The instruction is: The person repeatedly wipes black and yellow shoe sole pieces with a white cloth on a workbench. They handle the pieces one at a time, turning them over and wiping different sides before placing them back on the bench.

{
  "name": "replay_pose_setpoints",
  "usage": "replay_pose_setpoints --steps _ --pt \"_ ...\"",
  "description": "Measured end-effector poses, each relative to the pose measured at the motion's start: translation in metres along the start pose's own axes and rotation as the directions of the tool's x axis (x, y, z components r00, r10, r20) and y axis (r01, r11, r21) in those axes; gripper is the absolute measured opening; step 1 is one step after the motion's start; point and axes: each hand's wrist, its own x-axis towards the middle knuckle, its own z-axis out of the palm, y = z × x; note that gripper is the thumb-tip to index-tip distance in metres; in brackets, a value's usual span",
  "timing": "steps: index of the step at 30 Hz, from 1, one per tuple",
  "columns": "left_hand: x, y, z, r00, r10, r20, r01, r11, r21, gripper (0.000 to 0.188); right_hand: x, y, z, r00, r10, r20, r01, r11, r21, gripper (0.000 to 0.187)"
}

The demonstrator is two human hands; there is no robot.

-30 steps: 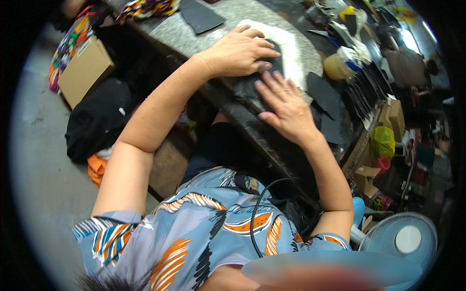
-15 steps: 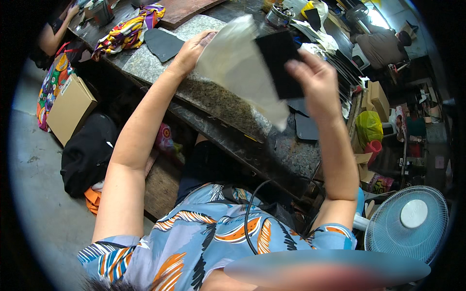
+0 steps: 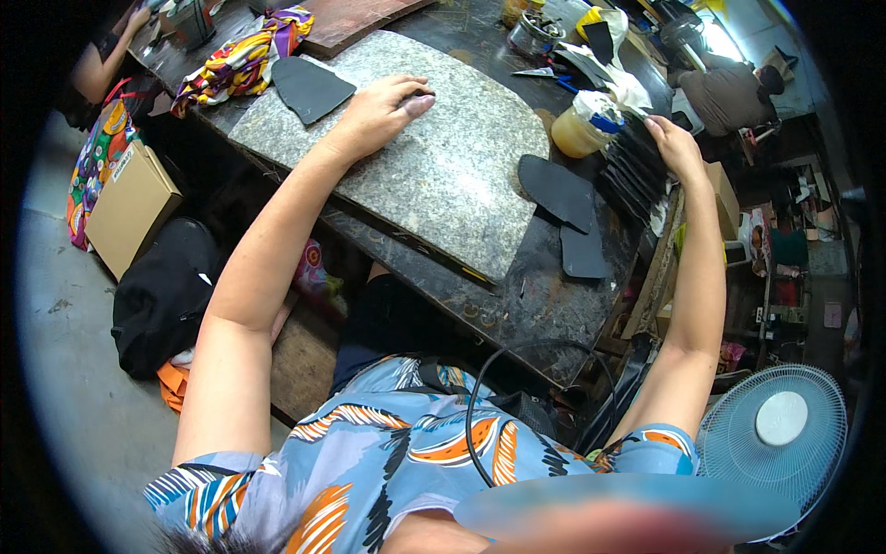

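My left hand (image 3: 380, 118) is over the pale speckled stone slab (image 3: 443, 157), fingers loosely bent, thumb slightly apart, nothing visible in it. Beside it a dark grey rounded flat piece (image 3: 310, 90) lies on the slab. At the table's right side my right hand (image 3: 678, 148) has its fingertips closed on the edge of a crumpled whitish sheet (image 3: 630, 90), above a stack of black flat pieces (image 3: 637, 166). Two more dark flat pieces, one rounded (image 3: 556, 191) and one squarish (image 3: 582, 252), overlap at the slab's right edge.
A jar of yellowish stuff (image 3: 583, 125) stands right of the slab, with a tin of tools (image 3: 535, 32) behind. Colourful cloth (image 3: 245, 60) lies at the far left, near a brown board (image 3: 360, 23). A fan (image 3: 780, 434) stands low right. Another person (image 3: 729, 97) sits beyond.
The whitish sheet and black piece have left the space over the slab, uncovering it and the jar. My right hand moved right to the stack; my left let go of the sheet.
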Motion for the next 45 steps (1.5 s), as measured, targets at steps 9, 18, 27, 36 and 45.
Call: replay_pose_setpoints --steps 9,18,27,36,45 --pt "0.002 -0.002 0.004 0.997 0.049 0.060 -0.057 0.989 0.135 0.042 0.091 -0.056 -0.010 0.949 -0.218 -0.226 0.251 0.960 0.126 0.048" --pt "0.002 -0.002 0.002 0.994 0.095 0.054 -0.102 0.985 0.138 0.041 0.167 -0.041 0.086 0.990 -0.121 0.070 0.123 0.992 -0.023 0.084" --pt "0.003 0.002 0.002 0.993 0.084 0.086 -0.099 0.976 0.195 0.043 0.169 -0.027 0.044 0.676 0.304 -0.672 -0.049 0.928 0.370 0.035" --pt "0.006 -0.001 -0.004 0.976 -0.208 0.070 0.216 0.851 -0.478 0.056 0.027 -0.143 -0.029 0.626 -0.036 -0.779 0.503 0.782 0.368 0.027" --pt "0.007 -0.031 -0.001 0.956 -0.272 -0.112 0.146 0.768 -0.623 0.064 -0.133 -0.266 0.065 0.657 -0.582 -0.480 0.728 0.656 0.201 0.057"
